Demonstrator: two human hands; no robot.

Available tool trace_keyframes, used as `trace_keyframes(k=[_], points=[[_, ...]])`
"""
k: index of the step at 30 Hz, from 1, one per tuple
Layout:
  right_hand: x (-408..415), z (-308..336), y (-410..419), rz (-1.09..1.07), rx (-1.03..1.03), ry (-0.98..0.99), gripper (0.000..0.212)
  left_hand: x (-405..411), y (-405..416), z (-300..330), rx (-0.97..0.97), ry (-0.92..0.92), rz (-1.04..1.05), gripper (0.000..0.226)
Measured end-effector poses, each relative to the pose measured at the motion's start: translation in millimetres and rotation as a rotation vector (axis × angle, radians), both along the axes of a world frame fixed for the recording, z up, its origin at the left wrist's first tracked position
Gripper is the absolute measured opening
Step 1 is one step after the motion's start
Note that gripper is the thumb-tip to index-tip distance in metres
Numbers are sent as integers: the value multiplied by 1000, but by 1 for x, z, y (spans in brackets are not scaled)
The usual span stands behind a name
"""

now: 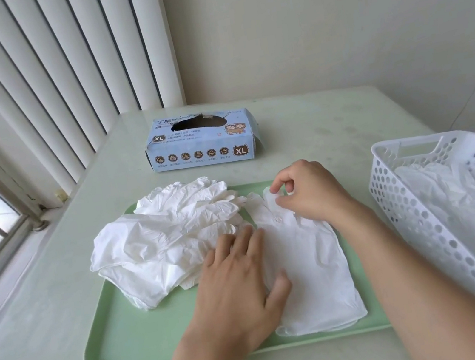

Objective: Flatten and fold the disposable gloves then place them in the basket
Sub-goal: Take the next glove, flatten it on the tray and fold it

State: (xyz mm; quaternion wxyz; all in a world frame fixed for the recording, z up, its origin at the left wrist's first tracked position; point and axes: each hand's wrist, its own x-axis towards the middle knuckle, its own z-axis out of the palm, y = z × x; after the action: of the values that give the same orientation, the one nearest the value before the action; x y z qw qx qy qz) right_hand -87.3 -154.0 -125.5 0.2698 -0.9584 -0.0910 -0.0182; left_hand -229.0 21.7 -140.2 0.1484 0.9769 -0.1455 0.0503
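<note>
One white disposable glove (311,274) lies spread flat on the right half of a pale green tray (136,332), cuff toward me. My left hand (240,276) rests flat on the glove's left side, fingers straight. My right hand (307,190) pinches one of the glove's fingers at the far end. A loose pile of crumpled white gloves (164,239) covers the tray's left and far part. The white perforated basket (423,211) stands at the right, with folded white gloves (459,196) inside.
A light blue glove box (202,143) marked XL, its top torn open, sits on the pale table (330,120) beyond the tray. White vertical blinds and a window run along the left. A plain wall stands behind the table.
</note>
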Motion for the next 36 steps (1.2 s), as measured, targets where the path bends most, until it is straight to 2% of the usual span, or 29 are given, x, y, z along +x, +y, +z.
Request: trace_keyframes(k=[4,6,9,14,19,22,24,27,29,32,36], points=[[6,-12,-10,-48,83,17,31,2,-10,-3,-47,-80,15,75],[9,-18,-7,-71,139,-12,26,3,-15,-7,17,-67,-25,79],[9,-22,-2,-104,179,-54,7,6,-15,-11,98,-56,-50,81],[11,-22,1,-139,266,-140,6,8,-6,-6,167,20,-93,88],[12,-26,1,-135,141,-129,13,8,-2,-7,163,57,-112,94],[7,-13,5,-43,191,-220,10,7,-2,-4,171,82,-118,95],[1,0,11,148,192,-151,8,6,-2,-2,197,81,-117,93],[-8,3,20,342,49,26,13,5,-3,-1,237,85,-119,90],[-8,1,20,324,12,37,17,5,-2,0,250,76,-118,90],[-6,0,18,268,-17,41,39,4,-2,-1,265,72,-110,90],[-5,-2,18,254,-38,56,56,3,-3,-3,261,71,-106,88]])
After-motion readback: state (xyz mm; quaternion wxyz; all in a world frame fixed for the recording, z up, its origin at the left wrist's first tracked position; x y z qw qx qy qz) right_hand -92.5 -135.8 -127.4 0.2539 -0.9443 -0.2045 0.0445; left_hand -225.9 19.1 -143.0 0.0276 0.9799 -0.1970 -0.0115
